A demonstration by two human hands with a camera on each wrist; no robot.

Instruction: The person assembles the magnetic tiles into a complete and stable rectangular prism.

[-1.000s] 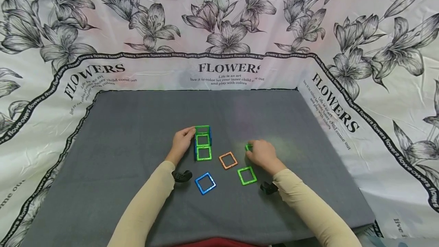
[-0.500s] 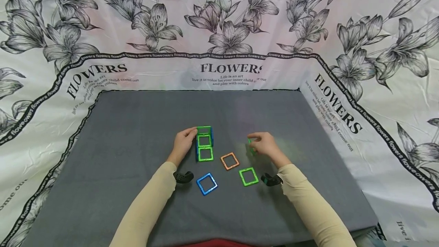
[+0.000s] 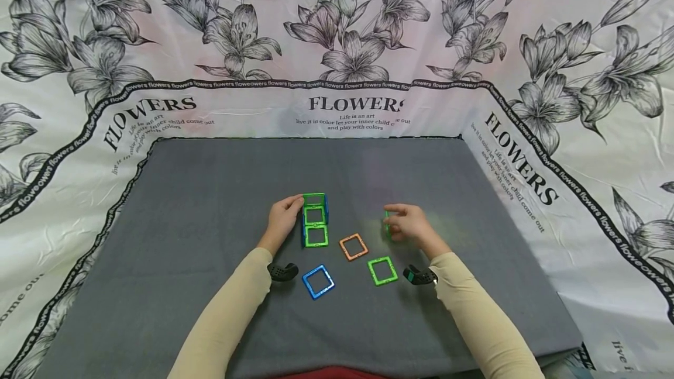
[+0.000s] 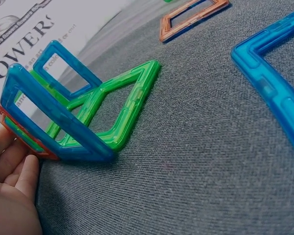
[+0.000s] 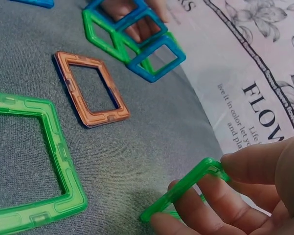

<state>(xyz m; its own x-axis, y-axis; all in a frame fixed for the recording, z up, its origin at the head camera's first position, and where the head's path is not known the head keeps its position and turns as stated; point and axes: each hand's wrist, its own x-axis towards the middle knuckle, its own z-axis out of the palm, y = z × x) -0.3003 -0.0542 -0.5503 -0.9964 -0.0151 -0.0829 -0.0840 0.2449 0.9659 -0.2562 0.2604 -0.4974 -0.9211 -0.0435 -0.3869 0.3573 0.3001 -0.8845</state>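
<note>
On the grey cloth stands a small structure of square magnetic tiles (image 3: 315, 225), with green frames along its base and upright blue tiles (image 4: 63, 113) at its sides. My left hand (image 3: 282, 221) holds its far left corner, thumb and fingers at an upright orange tile (image 4: 45, 151) with green showing through it. To the right, my right hand (image 3: 415, 224) pinches a green square tile (image 5: 194, 173) between thumb and fingers. That tile stands on edge, so the head view gives only a thin green strip. Fingers partly cover it in the right wrist view.
Between the hands lie a flat orange tile (image 3: 354, 247), a green tile (image 3: 394, 278) nearer the body and a blue tile (image 3: 308, 288) in front of the structure. A floral printed sheet (image 3: 253, 116) rises behind and beside the table. Dark wrist cameras hang close above the cloth.
My right hand has turned the green tile up on edge and shifted slightly away from the body. The left hand keeps its place at the structure; the loose tiles have stayed put.
</note>
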